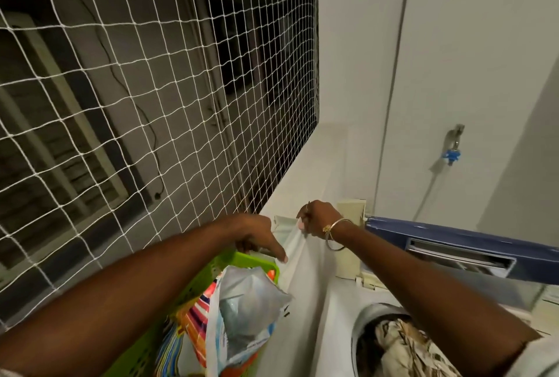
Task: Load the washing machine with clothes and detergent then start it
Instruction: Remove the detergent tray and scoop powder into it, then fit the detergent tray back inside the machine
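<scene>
the right hand [317,220] pinches the top edge of a white cloth [302,273], which hangs down from that pinch. the left hand [257,233] curls just beside it, one finger on the cloth; whether it grips, i cannot tell. below and right of the pinch the open washing machine [360,325] holds patterned clothes [405,349]. under the left hand a green basket [242,260] holds a plastic bag [251,301].
</scene>
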Tool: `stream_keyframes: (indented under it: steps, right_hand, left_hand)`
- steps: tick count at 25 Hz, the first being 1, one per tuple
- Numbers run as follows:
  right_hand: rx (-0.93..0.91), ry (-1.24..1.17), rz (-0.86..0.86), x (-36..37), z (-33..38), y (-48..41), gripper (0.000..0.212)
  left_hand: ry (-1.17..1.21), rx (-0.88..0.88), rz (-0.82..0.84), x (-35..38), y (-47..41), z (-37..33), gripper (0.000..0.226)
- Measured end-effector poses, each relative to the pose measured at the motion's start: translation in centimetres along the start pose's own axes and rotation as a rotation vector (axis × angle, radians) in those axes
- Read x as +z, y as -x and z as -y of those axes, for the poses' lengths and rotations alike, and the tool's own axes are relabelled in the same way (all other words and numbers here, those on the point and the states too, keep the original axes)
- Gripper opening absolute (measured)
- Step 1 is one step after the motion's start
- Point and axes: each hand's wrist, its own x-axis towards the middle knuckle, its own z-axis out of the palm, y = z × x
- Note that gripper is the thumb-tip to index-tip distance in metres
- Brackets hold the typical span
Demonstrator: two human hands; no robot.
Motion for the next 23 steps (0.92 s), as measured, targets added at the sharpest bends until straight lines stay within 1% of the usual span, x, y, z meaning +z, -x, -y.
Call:
stream_keyframes:
  steps: [2,4,8,11,13,15,17,19,21,23]
  right_hand:
    - [-0.009,0.007,-0.012,0.1,-0.3,0.6,0.027]
    - [-0.002,-0.028,-0.050,0.0,-0.7,1.4,0.026]
    - [0.049,-0.216,-0.182,-0.7,-1.6,3.1,0.017]
    - [0.062,-0.296,-0.244,-2.3,-2.4,4.8,0.014]
    - [0.080,-0.386,-0.267,-3.7,-3.0,6.1,0.012]
    - [0.090,-0.494,-0.296,-5.1,-3.5,7.8,0.019]
    - [0.089,-0.499,-0.341,-6.4,-4.3,9.3,0.031]
    - [0.091,-0.504,-0.357,-7.8,-5.2,10.9,0.039]
    - [0.124,-0.601,-0.377,-9.1,-6.6,12.5,0.046]
    - [0.146,-0.661,-0.394,-10.5,-7.9,14.2,0.046]
  left_hand:
    - [0.002,0.009,-0.004,0.2,-0.1,0.1,0.068]
    - [0.006,0.023,-0.031,0.3,0.2,-0.1,0.063]
    - [-0.084,0.055,-0.194,0.0,1.1,-1.0,0.067]
    - [-0.127,0.087,-0.326,-1.0,2.4,-2.3,0.057]
    - [-0.112,0.102,-0.400,-1.7,3.5,-3.6,0.054]
    - [-0.115,0.134,-0.448,-2.1,4.6,-5.0,0.055]
    - [-0.127,0.171,-0.499,-2.1,5.6,-6.6,0.065]
    - [-0.164,0.204,-0.557,-1.9,6.9,-8.5,0.058]
    - [-0.173,0.232,-0.606,-1.7,8.3,-10.5,0.052]
    - [-0.159,0.270,-0.624,-1.6,9.3,-12.3,0.053]
